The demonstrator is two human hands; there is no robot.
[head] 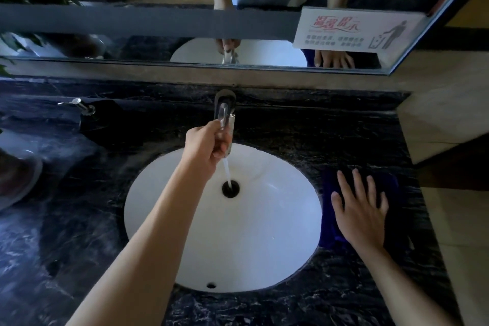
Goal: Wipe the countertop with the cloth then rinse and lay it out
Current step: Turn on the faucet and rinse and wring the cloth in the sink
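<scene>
Turning the tap lever (224, 114) with my left hand (209, 147), whose fingers are curled closed around it, I have water falling in a thin stream (227, 173) straight into the drain (230, 189) of the white basin (164, 206). My right hand (360, 209) lies flat and spread, grasping nothing, pressing the dark blue cloth (330, 230) onto the black marble bench (344, 130) just beside the basin's right rim. Judged from this, wiping is about over and rinsing is being set up. To do the step well, I should keep the flow moderate so it does not splash the bench, then gather the cloth in one bunch and carry it under the stream without dragging drips across the stone.
</scene>
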